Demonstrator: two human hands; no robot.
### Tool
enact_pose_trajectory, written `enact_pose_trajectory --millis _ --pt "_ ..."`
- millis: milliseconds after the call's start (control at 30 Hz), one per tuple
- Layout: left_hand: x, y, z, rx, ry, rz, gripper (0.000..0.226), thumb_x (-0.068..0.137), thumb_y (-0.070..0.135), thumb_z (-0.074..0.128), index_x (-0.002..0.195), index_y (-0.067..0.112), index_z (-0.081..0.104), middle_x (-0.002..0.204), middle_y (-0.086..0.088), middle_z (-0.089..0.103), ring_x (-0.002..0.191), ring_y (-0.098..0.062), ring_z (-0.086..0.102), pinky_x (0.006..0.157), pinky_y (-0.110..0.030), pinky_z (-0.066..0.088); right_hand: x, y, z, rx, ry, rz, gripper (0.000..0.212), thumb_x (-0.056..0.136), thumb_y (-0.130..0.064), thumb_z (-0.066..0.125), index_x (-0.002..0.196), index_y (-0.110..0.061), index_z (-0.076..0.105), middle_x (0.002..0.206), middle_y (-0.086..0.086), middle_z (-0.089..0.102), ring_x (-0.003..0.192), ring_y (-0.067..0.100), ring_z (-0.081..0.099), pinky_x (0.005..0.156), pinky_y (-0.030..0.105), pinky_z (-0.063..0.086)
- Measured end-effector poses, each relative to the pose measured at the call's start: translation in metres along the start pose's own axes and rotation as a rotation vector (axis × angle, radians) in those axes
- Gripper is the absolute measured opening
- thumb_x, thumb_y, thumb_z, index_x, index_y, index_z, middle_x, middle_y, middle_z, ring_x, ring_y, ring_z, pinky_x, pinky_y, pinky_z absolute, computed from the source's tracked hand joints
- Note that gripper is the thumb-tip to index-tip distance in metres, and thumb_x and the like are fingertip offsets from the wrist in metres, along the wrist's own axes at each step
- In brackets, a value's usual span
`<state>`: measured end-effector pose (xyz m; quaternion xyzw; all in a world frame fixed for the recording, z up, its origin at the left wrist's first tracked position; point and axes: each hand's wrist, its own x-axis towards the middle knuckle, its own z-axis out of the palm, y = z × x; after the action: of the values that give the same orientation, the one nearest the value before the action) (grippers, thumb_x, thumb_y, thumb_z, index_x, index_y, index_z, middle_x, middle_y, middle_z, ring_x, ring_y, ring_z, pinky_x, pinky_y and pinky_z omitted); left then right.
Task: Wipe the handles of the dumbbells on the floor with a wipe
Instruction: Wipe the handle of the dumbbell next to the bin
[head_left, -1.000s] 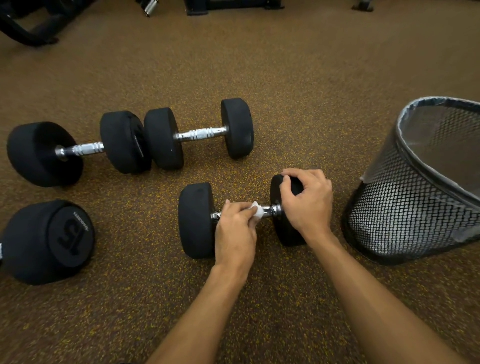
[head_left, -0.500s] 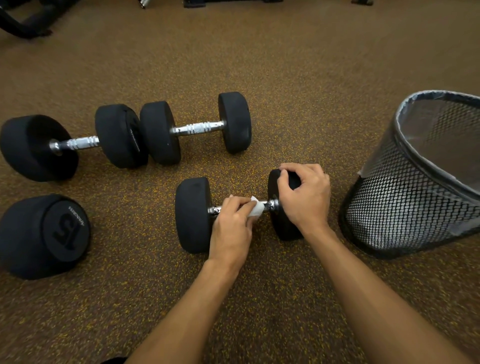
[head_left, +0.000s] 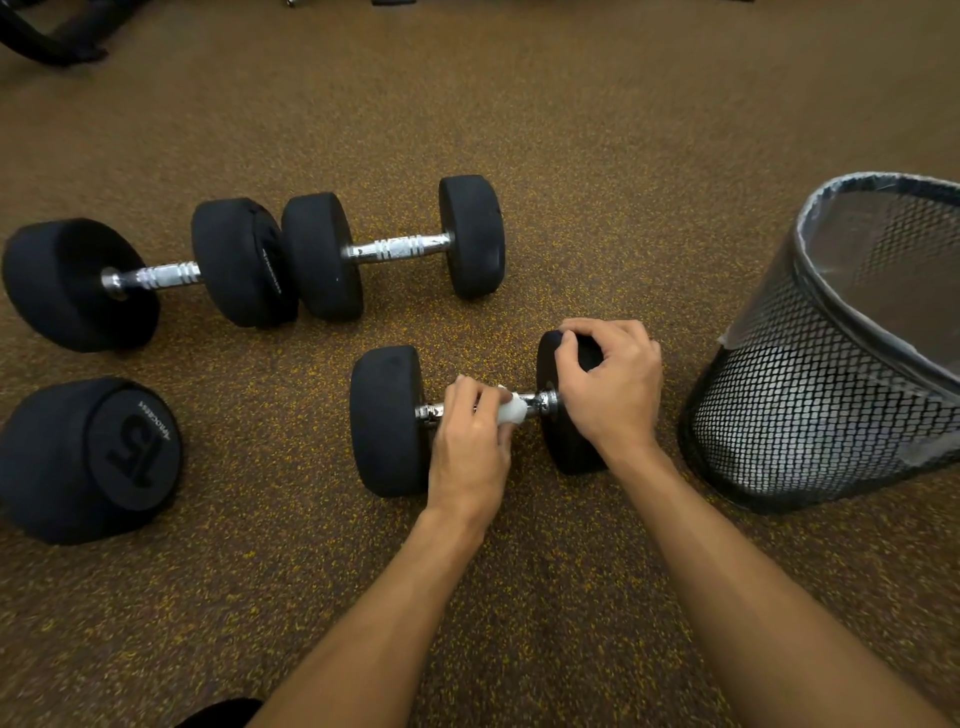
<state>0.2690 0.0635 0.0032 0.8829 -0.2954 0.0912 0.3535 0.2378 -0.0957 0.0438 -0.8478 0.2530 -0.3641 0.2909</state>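
Note:
A small black dumbbell lies on the floor in front of me. My left hand grips a white wipe wrapped around its chrome handle, hiding most of the bar. My right hand curls over the dumbbell's right head and holds it. Two more dumbbells lie end to end behind it: one at centre with a bare chrome handle, another at the left. A fourth dumbbell head marked 15 sits at the near left.
A black mesh waste bin with a clear liner stands just right of my right hand. Dark gym equipment sits at the far left. Speckled brown rubber floor stretches all around.
My left hand with the wipe has slid slightly left along the handle, exposing more chrome near the right head. My right hand keeps its hold on that head.

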Motion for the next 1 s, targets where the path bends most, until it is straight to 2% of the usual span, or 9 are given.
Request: enact_pose_trajectory --millis 67,233,400,567,667,767,833,900,1000 --pt "0.004 0.000 0.002 0.007 -0.008 0.009 0.037 0.081 0.006 0.087 0.114 0.008 0.070 0.111 -0.006 0.058 0.106 -0.025 0.059 0.086 -0.044 0.059 0.001 0.000 0.001 0.000 -0.004 -0.002 0.017 0.094 -0.030 0.066 0.102 -0.028 0.081 0.100 -0.013 0.076 0.103 0.011 0.062 0.095 0.031 0.038" --pt "-0.005 -0.003 -0.007 -0.021 0.017 -0.049 0.040 0.079 -0.003 0.085 0.114 0.007 0.070 0.113 -0.005 0.057 0.108 -0.024 0.059 0.096 -0.043 0.057 0.000 -0.001 0.000 0.003 0.002 0.001 0.016 0.094 -0.028 0.068 0.102 -0.027 0.081 0.101 -0.012 0.076 0.102 0.012 0.062 0.093 0.029 0.035" --pt "0.003 0.001 0.000 -0.022 -0.010 -0.014 0.037 0.083 0.006 0.086 0.116 0.008 0.070 0.114 -0.006 0.057 0.105 -0.024 0.060 0.089 -0.043 0.059 0.001 -0.001 0.000 0.007 -0.004 -0.005 0.016 0.094 -0.030 0.066 0.102 -0.028 0.081 0.100 -0.012 0.076 0.103 0.012 0.062 0.095 0.032 0.038" --pt "-0.006 -0.006 -0.005 -0.054 0.011 -0.057 0.039 0.082 0.000 0.084 0.117 0.009 0.068 0.117 -0.003 0.055 0.109 -0.021 0.060 0.099 -0.038 0.055 0.001 0.001 0.001 0.015 0.007 -0.001 0.018 0.093 -0.030 0.066 0.102 -0.028 0.081 0.100 -0.012 0.076 0.103 0.010 0.062 0.095 0.032 0.038" --pt "0.000 -0.005 0.001 -0.059 0.019 -0.021 0.038 0.081 0.001 0.085 0.115 0.008 0.069 0.114 -0.004 0.057 0.105 -0.024 0.061 0.094 -0.042 0.057 0.001 0.002 0.002 0.020 0.004 0.000 0.019 0.093 -0.032 0.064 0.102 -0.028 0.081 0.100 -0.012 0.076 0.103 0.011 0.062 0.097 0.036 0.042" --pt "0.000 -0.007 0.004 -0.077 0.013 0.000 0.037 0.082 0.003 0.086 0.116 0.008 0.070 0.114 -0.004 0.057 0.104 -0.022 0.062 0.092 -0.043 0.059 0.002 0.001 0.002 0.021 -0.002 0.000 0.020 0.093 -0.032 0.064 0.103 -0.028 0.081 0.100 -0.012 0.076 0.104 0.011 0.063 0.097 0.035 0.041" --pt "-0.004 -0.014 0.005 -0.094 0.063 0.014 0.033 0.084 0.001 0.084 0.114 0.007 0.072 0.115 -0.005 0.060 0.107 -0.022 0.064 0.103 -0.047 0.056 0.002 0.001 0.001 0.018 -0.004 0.001 0.019 0.094 -0.032 0.064 0.103 -0.028 0.081 0.101 -0.012 0.076 0.104 0.011 0.063 0.097 0.033 0.039" --pt "-0.008 -0.019 0.010 -0.118 0.132 0.032 0.026 0.087 0.000 0.081 0.113 0.003 0.076 0.114 -0.006 0.065 0.112 -0.023 0.065 0.120 -0.053 0.043 0.002 0.001 0.001 0.016 0.002 0.001 0.020 0.094 -0.031 0.065 0.104 -0.028 0.081 0.101 -0.012 0.076 0.103 0.011 0.063 0.096 0.033 0.039" --pt "-0.010 -0.020 0.020 -0.184 0.177 0.041 0.025 0.093 0.000 0.076 0.117 0.002 0.077 0.116 -0.006 0.069 0.121 -0.020 0.064 0.129 -0.048 0.029 0.000 0.001 0.001 0.016 0.002 0.001 0.021 0.094 -0.032 0.064 0.104 -0.028 0.081 0.101 -0.012 0.076 0.103 0.011 0.063 0.097 0.035 0.040"
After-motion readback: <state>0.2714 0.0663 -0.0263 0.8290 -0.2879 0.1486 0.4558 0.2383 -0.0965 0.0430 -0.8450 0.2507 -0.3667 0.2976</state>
